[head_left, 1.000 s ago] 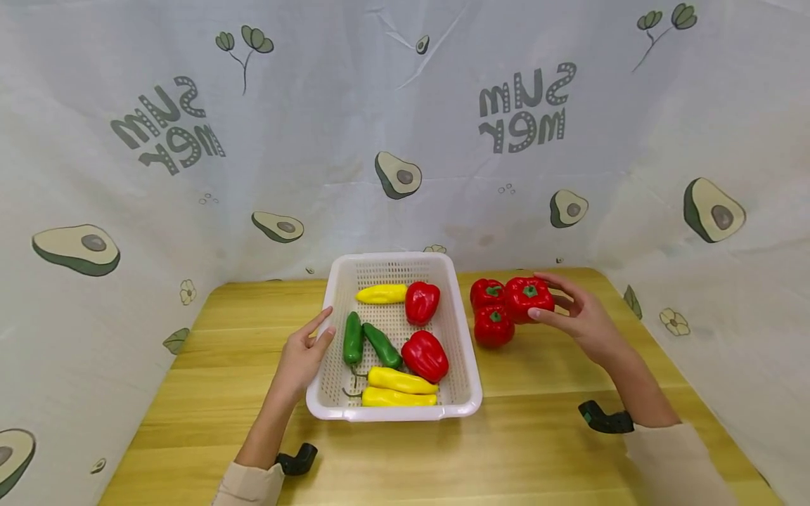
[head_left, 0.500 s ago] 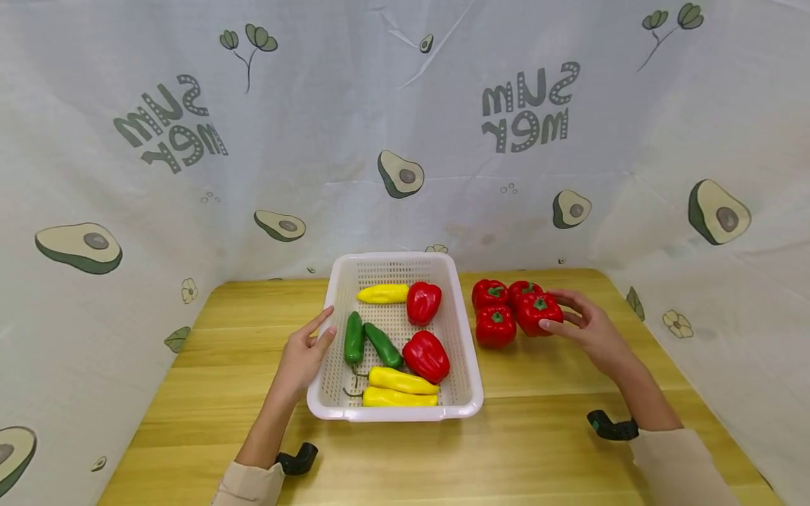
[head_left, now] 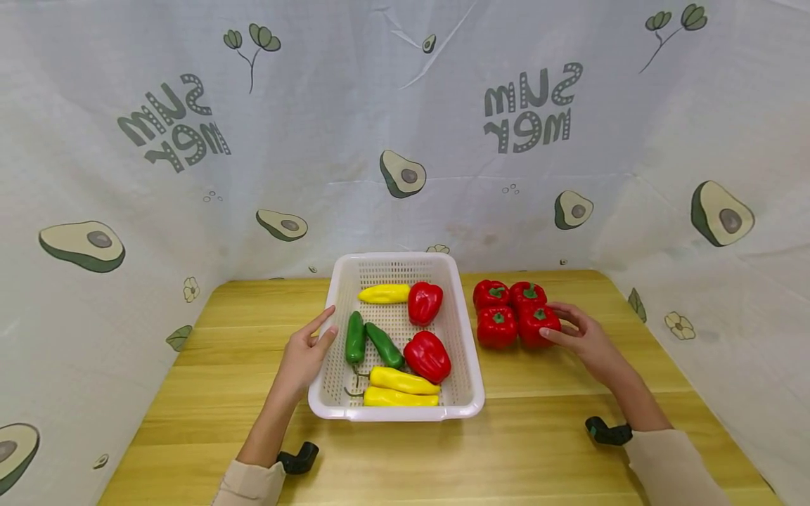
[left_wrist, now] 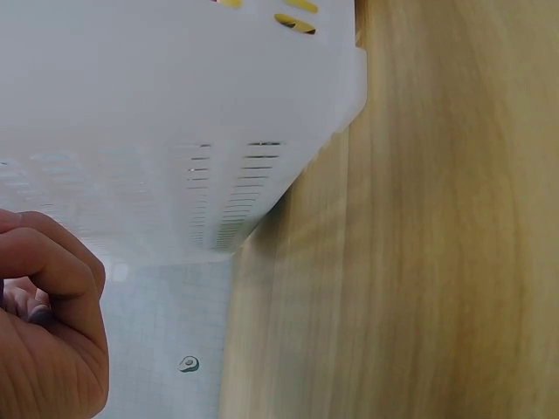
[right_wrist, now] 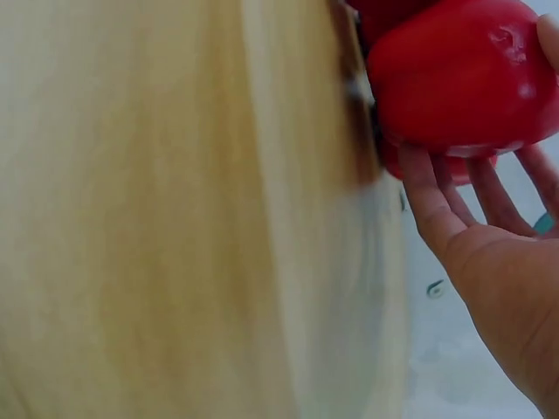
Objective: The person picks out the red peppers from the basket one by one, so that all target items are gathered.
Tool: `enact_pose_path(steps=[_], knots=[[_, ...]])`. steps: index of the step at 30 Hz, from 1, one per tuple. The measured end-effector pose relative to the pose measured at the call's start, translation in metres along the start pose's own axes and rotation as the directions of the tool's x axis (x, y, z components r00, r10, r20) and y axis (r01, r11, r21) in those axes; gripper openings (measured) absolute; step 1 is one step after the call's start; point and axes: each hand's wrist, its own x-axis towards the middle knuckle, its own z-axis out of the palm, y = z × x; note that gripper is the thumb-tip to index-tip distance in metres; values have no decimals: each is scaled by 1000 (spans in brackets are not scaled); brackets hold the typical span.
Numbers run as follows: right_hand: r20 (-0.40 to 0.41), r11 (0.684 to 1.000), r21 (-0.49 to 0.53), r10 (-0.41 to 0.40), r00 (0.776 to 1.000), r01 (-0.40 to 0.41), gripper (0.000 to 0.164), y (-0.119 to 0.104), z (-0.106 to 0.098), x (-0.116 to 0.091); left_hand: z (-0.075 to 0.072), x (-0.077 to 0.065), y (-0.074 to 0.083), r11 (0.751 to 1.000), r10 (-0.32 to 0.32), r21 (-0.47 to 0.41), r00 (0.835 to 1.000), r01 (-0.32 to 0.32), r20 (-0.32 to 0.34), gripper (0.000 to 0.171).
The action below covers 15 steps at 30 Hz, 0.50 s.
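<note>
My right hand (head_left: 579, 337) grips a red bell pepper (head_left: 534, 322), thumb on its near side and fingers behind it. This pepper forms the near right corner of a tight two-by-two block with other red bell peppers (head_left: 496, 327), stems up, beside the basket. In the right wrist view the fingers (right_wrist: 428, 196) lie along the side of the held pepper (right_wrist: 463, 78). My left hand (head_left: 304, 355) holds the left rim of a white plastic basket (head_left: 470, 365). In the left wrist view its fingers (left_wrist: 52, 262) are curled against the basket wall (left_wrist: 175, 87).
Inside the basket lie two red bell peppers (head_left: 427, 357), two green peppers (head_left: 356, 339) and three long yellow peppers (head_left: 401, 379). A wooden table (head_left: 392, 464) carries everything. A printed curtain (head_left: 354, 126) hangs behind the table and along both sides.
My right hand has moved the red bell pepper toward me and down into the near right spot of the block, uncovering the pepper behind it. The left hand and basket stay put.
</note>
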Motion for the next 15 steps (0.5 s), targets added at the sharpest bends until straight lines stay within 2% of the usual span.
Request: enact_pose_path(steps=[9,15], knots=[[9,1000,6,-12,1000,12,66,10,1,1,1,0,0,1000,3,-9,1000,-3,11,49],[26,1000,13,-3,1000,3,70,10,-1,1,0,0,1,1000,-9,3,1000,9,6,49]])
